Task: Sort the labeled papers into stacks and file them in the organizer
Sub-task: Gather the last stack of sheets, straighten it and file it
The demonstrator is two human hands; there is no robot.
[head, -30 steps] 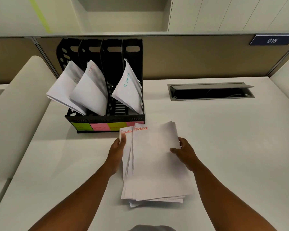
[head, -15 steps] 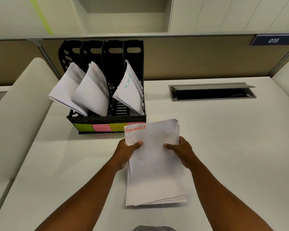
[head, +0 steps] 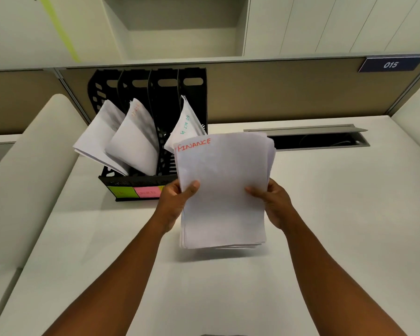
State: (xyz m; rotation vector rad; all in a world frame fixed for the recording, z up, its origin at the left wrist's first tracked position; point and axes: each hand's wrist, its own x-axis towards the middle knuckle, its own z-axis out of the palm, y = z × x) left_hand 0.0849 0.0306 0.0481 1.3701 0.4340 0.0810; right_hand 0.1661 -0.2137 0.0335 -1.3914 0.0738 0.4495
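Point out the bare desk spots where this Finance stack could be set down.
Bare desk lies right of the right hand, up to the cable hatch. More bare surface lies in front of the black file organizer, left of the left hand. It is crowded at the organizer, where three filed paper bundles lean out. The Finance stack is held in both hands.

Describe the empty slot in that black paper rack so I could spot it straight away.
On the white desk, against the tan partition, stands a black organizer with four upright slots. Counting from the left, slots one, two and four each hold a leaning sheaf of paper; the third slot shows only bare black plastic.
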